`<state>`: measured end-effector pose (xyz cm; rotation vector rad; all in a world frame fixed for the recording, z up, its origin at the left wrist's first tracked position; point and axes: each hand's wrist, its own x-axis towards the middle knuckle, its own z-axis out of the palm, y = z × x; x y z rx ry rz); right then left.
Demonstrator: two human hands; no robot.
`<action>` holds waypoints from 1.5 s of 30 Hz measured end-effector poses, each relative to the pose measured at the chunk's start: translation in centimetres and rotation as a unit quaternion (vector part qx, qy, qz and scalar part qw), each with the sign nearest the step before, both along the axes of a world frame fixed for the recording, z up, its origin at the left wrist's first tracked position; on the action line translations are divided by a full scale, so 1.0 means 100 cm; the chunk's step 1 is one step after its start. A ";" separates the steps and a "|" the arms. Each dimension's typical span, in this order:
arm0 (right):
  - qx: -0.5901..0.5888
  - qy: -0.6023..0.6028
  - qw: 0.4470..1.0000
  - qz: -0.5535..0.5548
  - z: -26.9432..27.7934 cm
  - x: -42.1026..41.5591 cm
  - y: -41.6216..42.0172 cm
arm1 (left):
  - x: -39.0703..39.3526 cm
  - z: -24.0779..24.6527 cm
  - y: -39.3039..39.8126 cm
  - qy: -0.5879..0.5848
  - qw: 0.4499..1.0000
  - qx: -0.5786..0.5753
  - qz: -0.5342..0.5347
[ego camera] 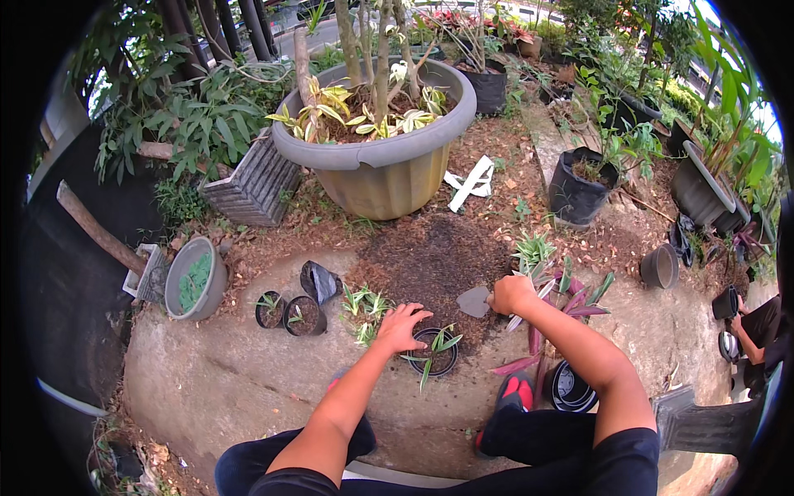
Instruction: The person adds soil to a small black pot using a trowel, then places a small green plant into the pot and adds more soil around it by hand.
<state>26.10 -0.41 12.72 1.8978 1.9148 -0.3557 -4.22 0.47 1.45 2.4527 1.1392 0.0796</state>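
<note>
My right hand [513,295] is closed around the handle of a hand trowel [474,302], whose flat blade lies over a spread of dark soil [434,254]. My left hand [400,327] has its fingers spread at the upper left rim of a small black plant pot [456,363]; whether it touches the rim is unclear. A young striped-leaf plant [436,345] stands in that pot. Small green-and-white plants [365,310] lie just left of my left hand. Purple-leaved plants [580,304] lie beside my right hand and partly behind my forearm.
Two small potted seedlings [304,315] and a black plastic bag [321,282] are to the left, near a grey tub [197,279]. A large planter [378,167] stands beyond the soil. Stacked black pots [572,387] sit by my right foot. Another person's hands [738,316] hold a pot at far right.
</note>
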 end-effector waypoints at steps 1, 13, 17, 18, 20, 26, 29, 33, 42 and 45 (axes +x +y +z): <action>-0.008 0.011 1.000 -0.010 -0.004 -0.001 -0.002 | -0.001 0.002 0.001 -0.003 1.000 0.010 -0.006; 0.050 0.255 0.946 -0.192 -0.142 -0.005 -0.041 | -0.003 -0.026 0.004 -0.004 1.000 -0.009 0.014; 0.060 0.342 0.907 -0.236 -0.155 0.004 -0.055 | 0.000 -0.026 0.005 -0.063 0.993 -0.096 -0.014; 0.067 0.365 0.893 -0.255 -0.157 0.005 -0.056 | 0.001 -0.027 0.006 -0.081 0.991 -0.103 -0.009; 0.078 0.398 0.867 -0.288 -0.159 0.009 -0.055 | 0.006 -0.028 0.009 -0.120 0.989 -0.089 0.005; 0.139 0.395 0.876 -0.239 -0.128 0.005 -0.052 | 0.003 -0.012 0.015 -0.165 0.983 0.047 0.069; 0.147 0.412 0.869 -0.233 -0.130 0.012 -0.053 | 0.011 -0.004 0.017 -0.158 0.982 0.082 0.065; 0.130 0.412 0.875 -0.217 -0.132 0.008 -0.050 | 0.023 -0.010 0.012 -0.108 0.987 0.088 0.076; 0.115 0.391 0.896 -0.177 -0.117 -0.004 -0.049 | 0.028 -0.015 0.005 -0.038 0.988 0.135 0.060; 0.113 0.372 0.907 -0.162 -0.116 -0.002 -0.049 | 0.026 -0.014 0.007 -0.017 0.989 0.143 -0.034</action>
